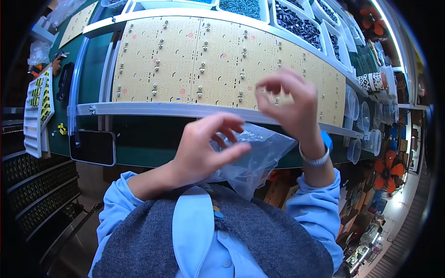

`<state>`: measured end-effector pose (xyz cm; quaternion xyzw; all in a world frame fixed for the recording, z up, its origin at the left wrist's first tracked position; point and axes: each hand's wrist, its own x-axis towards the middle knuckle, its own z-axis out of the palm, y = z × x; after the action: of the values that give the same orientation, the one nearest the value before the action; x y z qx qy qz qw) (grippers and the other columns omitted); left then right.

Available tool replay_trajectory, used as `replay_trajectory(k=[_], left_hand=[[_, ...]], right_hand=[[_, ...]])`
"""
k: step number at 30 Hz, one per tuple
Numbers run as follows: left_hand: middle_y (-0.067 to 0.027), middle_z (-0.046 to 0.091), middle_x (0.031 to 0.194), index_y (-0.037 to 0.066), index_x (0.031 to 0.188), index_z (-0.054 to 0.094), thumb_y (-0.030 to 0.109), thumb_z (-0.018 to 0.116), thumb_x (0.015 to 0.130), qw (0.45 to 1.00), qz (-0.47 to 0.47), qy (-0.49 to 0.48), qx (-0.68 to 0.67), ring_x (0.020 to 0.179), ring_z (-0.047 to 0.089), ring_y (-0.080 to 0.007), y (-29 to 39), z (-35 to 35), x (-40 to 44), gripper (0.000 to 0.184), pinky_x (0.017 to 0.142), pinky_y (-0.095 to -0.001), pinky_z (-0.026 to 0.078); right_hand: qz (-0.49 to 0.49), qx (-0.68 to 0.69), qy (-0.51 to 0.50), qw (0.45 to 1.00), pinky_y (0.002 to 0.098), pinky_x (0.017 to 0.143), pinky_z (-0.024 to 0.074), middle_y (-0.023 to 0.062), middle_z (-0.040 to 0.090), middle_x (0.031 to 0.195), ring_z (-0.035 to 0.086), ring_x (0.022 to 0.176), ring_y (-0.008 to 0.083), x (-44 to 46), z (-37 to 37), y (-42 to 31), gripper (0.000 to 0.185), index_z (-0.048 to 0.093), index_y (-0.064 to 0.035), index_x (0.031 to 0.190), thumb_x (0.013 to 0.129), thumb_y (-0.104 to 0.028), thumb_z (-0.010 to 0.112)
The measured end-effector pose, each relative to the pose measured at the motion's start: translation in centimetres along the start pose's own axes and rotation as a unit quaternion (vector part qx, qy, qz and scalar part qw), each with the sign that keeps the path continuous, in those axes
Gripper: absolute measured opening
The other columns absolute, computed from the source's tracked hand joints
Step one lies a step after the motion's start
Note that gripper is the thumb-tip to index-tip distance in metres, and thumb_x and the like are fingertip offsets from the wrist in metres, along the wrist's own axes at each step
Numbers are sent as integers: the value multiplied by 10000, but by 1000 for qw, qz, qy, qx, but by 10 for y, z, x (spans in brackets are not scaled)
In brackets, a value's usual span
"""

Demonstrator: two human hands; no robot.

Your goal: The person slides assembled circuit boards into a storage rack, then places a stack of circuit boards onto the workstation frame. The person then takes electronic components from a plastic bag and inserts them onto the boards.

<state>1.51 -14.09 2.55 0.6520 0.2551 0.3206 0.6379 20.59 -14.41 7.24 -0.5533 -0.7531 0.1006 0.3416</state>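
Observation:
My left hand hovers over a crumpled clear plastic bag at the table's front edge. Its thumb and forefinger stand apart, the other fingers curl inward, and nothing shows between them. Above the near part of a panel of tan circuit boards, my right hand bends its thumb and forefinger into a ring with the tips together. Anything at those tips is too small or blurred to make out. Rows of small silvery parts stand on the boards, which lie between two metal rails.
White bins of teal parts and dark parts line the back. A phone lies front left, near a white tray of yellow-and-black parts. Clear plastic cups stand right, with an orange fan beyond.

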Motion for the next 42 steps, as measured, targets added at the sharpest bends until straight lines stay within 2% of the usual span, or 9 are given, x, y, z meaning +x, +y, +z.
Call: replay_trajectory(k=[5,12,15,24,27,29,33,35,42], left_hand=[[-101,563,960,53,921,576,225,738,618,935,233,-12,266,878,561,-252,-27,-9,-25,383,731,-329,466],[-113,516,1075,53,1031,541,222,745,594,943,168,14,288,991,501,-275,-41,-17,-38,511,834,-372,400],[-110,529,1052,48,1040,530,185,731,608,944,167,9,283,966,513,-275,-46,-18,-38,496,828,-367,404],[-109,546,1016,46,970,559,136,695,640,958,110,75,254,928,529,-264,-44,-13,-38,367,832,-352,393],[-99,558,1002,48,958,561,136,687,651,959,115,47,255,926,533,-253,-49,-15,-40,344,848,-349,382],[-101,577,959,41,915,555,111,669,671,966,107,56,230,898,549,-250,-51,-14,-40,278,833,-346,395],[-116,584,917,26,863,538,60,624,705,980,101,71,158,862,561,-251,-55,-10,-38,183,791,-332,421],[-120,582,900,20,851,529,37,601,719,984,99,78,124,849,561,-248,-57,-3,-36,151,773,-322,427],[-119,546,912,9,861,497,42,555,774,989,98,65,90,855,530,-201,-64,23,-23,109,775,-291,411]], right_hand=[[21,-39,-52,998,278,532,440,77,548,633,543,556,179,20,22,57,112,619,-39,735,666,-127,630],[70,5,-83,994,225,551,435,54,538,646,538,569,104,24,28,59,72,609,-7,741,685,-53,616],[54,-13,-98,994,283,550,445,80,548,639,549,579,194,27,26,59,87,602,-28,700,665,-108,602],[-103,-133,-112,979,298,566,458,93,571,685,570,607,223,30,18,50,73,611,-35,749,685,-71,606],[50,-51,-45,996,286,551,467,86,591,703,590,618,220,19,-17,17,65,629,-41,753,690,-38,618],[70,21,-74,995,268,537,470,86,602,715,607,635,202,-10,-53,-1,113,634,-37,801,689,-35,641],[66,142,-347,924,308,588,483,138,594,754,599,684,275,-63,-64,-18,184,584,-4,891,707,-20,592],[101,44,-340,934,349,625,478,179,583,818,579,732,327,-91,-29,-15,234,551,-4,950,717,-4,532],[87,216,-130,964,366,697,471,169,575,864,577,756,321,-104,8,-19,354,524,-21,1040,688,20,522]])
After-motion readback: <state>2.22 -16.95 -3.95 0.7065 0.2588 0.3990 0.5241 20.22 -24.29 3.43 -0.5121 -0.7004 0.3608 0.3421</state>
